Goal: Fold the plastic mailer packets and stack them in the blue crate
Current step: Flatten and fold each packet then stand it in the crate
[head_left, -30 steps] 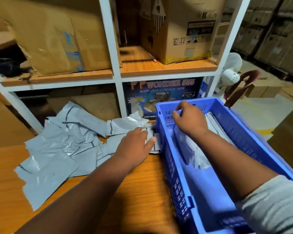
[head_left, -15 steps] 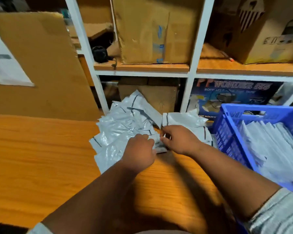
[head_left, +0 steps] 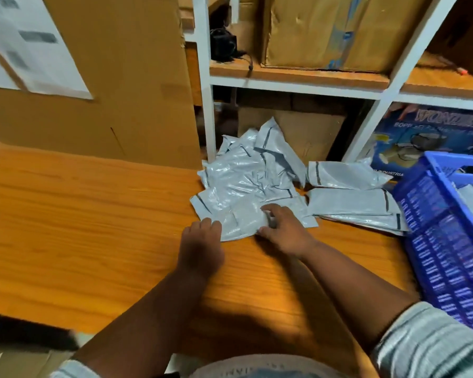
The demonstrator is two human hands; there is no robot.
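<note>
The left hand (head_left: 201, 241) lies flat, fingertips on the near edge of the top mailer (head_left: 241, 216) in the grey pile (head_left: 251, 175) on the table (head_left: 79, 214). The right hand (head_left: 281, 227) pinches that mailer's right edge. Folding looks about to begin; next comes creasing it, then stacking it in the blue crate (head_left: 443, 241) at right.

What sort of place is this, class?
Probably a packing or storage room: cardboard boxes on white shelves, a heap of grey mailers, and a blue crate beside them.

Grey mailers (head_left: 246, 186) – dark stripes; blue crate (head_left: 445, 241); orange table (head_left: 79, 214).
</note>
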